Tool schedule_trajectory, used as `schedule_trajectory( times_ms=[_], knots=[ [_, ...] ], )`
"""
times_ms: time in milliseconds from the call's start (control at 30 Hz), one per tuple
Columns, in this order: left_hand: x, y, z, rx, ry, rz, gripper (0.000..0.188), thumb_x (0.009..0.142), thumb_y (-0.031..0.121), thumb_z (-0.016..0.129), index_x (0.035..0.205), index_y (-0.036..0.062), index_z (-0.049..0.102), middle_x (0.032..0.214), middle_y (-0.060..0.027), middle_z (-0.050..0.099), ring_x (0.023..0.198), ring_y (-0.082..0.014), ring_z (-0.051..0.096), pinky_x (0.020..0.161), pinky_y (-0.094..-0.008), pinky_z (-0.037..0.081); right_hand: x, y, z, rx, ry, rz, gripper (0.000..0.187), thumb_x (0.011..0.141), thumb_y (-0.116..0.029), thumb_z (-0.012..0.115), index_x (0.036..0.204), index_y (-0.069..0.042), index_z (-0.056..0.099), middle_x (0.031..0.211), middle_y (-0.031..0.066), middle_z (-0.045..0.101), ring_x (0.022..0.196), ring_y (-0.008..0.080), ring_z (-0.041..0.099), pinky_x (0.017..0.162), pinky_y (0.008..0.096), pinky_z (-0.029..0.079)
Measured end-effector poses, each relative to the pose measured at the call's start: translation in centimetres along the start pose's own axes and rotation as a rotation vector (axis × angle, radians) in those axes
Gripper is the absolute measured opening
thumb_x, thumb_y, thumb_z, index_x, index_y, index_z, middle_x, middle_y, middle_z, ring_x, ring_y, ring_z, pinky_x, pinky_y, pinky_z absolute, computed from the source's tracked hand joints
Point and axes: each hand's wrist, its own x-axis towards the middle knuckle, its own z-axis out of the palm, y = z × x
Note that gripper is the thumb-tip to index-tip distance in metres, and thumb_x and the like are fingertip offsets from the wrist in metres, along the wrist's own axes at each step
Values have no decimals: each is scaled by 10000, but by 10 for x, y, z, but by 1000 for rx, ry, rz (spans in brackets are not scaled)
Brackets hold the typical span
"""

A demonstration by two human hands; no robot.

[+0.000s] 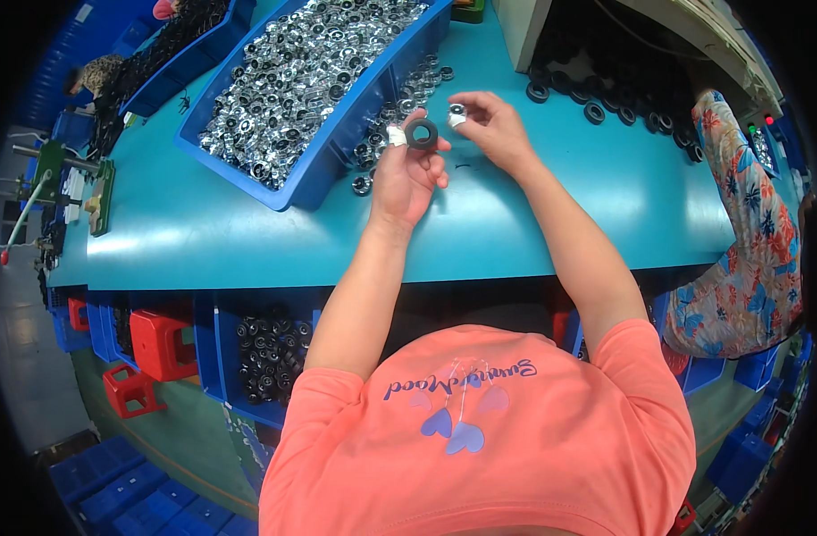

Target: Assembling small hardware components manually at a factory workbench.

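Above the teal table, my left hand (403,183) is closed on a black rubber tyre (422,134), its round hole turned upward. White tape wraps the thumb of that hand. Just to the right, my right hand (496,129) pinches a small silver wheel hub (457,109) with a dark centre; white tape shows on a finger there too. The tyre and the hub are apart, a short gap between them. Several loose silver hubs (362,185) lie on the table beside and beyond my left hand.
A long blue bin (288,192) heaped with shiny hubs stands left of my hands. Loose black tyres (594,113) lie at the far right, spilling from a pale box-like housing (518,36). A person in a floral garment (739,241) is at the right. Red stools (158,344) stand lower left.
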Motion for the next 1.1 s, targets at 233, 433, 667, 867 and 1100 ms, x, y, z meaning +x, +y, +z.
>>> schedule_trajectory(
  times_ms=[233,433,667,867,1100],
  knots=[
    [2,1,0,7,43,3,467,1048,430,419,1393,119,464,939,-107,633,653,-138,554,563,-327,483,0,-10,-8,286,-110,-1,341,795,-85,717,1132,-49,677,1077,27,621,946,119,634,865,280,520],
    [6,1,-2,-2,22,8,416,1082,371,324,1391,131,467,983,-103,626,677,-150,533,559,-318,473,-6,-27,-6,303,-155,-57,343,768,-89,719,1106,-48,687,1086,28,615,940,138,655,876,299,529],
    [8,0,-1,30,20,27,498,1042,451,434,1405,108,434,960,-94,605,660,-142,558,556,-325,499,-5,-31,-10,334,-174,-43,351,758,-79,731,1106,-44,710,1055,29,634,899,109,646,830,275,537],
    [7,-1,-1,33,32,54,501,1046,455,430,1392,92,446,982,-94,611,664,-149,565,549,-333,512,-9,-36,-8,207,-158,-1,347,744,-96,773,1083,-49,714,899,2,676,807,77,634,759,268,537],
    [9,-3,-6,47,15,63,414,1061,384,393,1379,131,473,1079,-114,658,685,-153,577,550,-330,510,-11,-47,-10,165,-185,11,322,752,-98,783,1062,-43,716,925,13,673,810,78,645,758,269,542]
  ],
)
